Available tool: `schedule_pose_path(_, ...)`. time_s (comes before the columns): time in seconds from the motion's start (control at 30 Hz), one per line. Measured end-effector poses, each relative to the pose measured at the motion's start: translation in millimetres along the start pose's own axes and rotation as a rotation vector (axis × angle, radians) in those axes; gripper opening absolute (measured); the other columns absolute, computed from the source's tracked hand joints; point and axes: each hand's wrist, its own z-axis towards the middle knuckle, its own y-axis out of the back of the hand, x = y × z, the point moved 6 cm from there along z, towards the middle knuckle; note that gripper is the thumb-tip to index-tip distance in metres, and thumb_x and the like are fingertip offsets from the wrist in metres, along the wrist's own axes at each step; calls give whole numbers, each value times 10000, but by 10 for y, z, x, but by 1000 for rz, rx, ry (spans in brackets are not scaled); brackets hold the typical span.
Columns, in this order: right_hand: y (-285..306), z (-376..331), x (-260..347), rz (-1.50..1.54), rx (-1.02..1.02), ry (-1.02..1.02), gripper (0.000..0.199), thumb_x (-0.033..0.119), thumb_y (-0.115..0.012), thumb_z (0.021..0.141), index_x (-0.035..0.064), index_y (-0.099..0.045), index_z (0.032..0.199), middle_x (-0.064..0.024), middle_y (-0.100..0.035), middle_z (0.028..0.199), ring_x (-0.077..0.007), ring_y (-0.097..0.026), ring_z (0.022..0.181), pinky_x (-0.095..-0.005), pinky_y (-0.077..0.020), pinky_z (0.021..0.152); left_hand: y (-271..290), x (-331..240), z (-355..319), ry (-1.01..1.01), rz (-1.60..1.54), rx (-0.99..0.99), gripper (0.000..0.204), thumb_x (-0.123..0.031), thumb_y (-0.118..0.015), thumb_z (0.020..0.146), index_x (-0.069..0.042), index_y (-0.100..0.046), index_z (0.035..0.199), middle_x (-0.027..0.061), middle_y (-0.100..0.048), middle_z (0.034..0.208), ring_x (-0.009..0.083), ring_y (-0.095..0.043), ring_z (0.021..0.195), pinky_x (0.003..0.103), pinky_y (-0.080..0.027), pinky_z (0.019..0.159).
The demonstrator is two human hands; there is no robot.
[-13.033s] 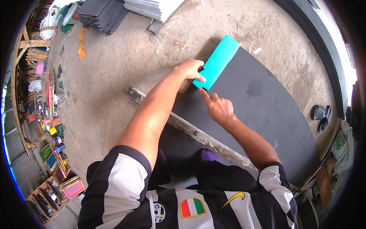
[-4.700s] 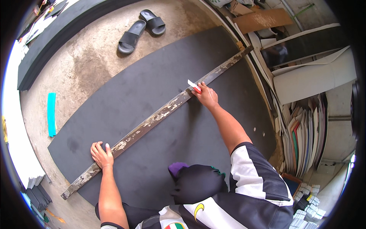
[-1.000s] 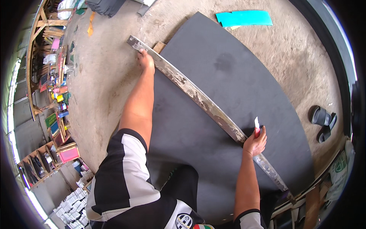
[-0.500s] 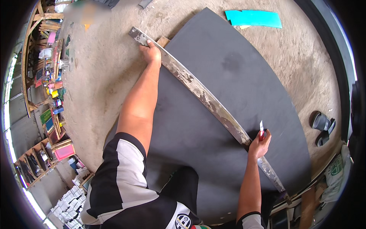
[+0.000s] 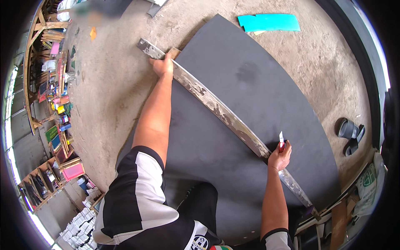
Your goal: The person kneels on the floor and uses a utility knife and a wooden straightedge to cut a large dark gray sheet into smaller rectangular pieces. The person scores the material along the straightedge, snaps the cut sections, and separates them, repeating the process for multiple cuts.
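A large dark grey sheet (image 5: 250, 104) with a curved right edge spreads out in front of me. A long, worn metal straightedge (image 5: 216, 106) with flaked paint lies slantwise across it, from upper left to lower right. My left hand (image 5: 162, 65) is closed round the straightedge near its far end, by the sheet's left edge. My right hand (image 5: 280, 157) is closed on a red utility knife (image 5: 282, 143), its blade pointing up and away from the sheet. That hand rests at the straightedge's lower part; its fingers partly hide the knife's handle.
A small wooden block (image 5: 174, 52) shows beside the straightedge near my left hand. Beyond the sheet lies a turquoise strip (image 5: 271, 22) on the concrete floor. Black sandals (image 5: 349, 131) are at the right. Cluttered shelves (image 5: 58, 108) line the left; white sacks (image 5: 366, 187) stand lower right.
The view has shifted slightly, so the sheet and floor items appear a little lower and further left. Both hands keep their hold, the left on the straightedge, the right on the utility knife.
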Motion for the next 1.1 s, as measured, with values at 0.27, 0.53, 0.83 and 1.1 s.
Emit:
schedule_pose_path(0.27, 11, 27, 5, -12, -12, 23, 398, 214, -703, 967, 115, -614, 1343, -110, -698, 1182, -360, -693, 1043, -501, -531, 836, 24, 8, -8, 48, 59, -12, 906, -287, -851, 774, 158, -419, 1435, 361, -662, 1274, 465, -682, 1183, 487, -541, 1041)
schedule_pose_path(0.53, 13, 51, -19, 0, -40, 59, 408, 202, -705, 956, 119, -618, 1346, -112, -698, 1190, -373, -688, 1046, -505, -532, 835, 29, 5, -20, 84, 77, -24, 884, -319, -861, 756, 126, -462, 1408, 340, -675, 1265, 471, -679, 1184, 498, -543, 1036)
schedule_pose_path(0.83, -4, 78, -70, 1, -7, 25, 425, 212, -702, 952, 125, -619, 1360, -105, -695, 1188, -360, -677, 1076, -500, -513, 861, 7, 22, -20, 89, 74, -22, 901, -326, -864, 751, 119, -458, 1421, 348, -654, 1295, 471, -670, 1199, 507, -538, 1051)
schedule_pose_path(1.1, 6, 101, -90, -21, 12, 12, 443, 212, -702, 948, 130, -618, 1375, -93, -688, 1192, -351, -677, 1076, -497, -510, 859, -35, 69, 8, 120, 164, 2, 926, -336, -852, 769, 128, -413, 1439, 363, -642, 1299, 490, -659, 1207, 513, -523, 1074)
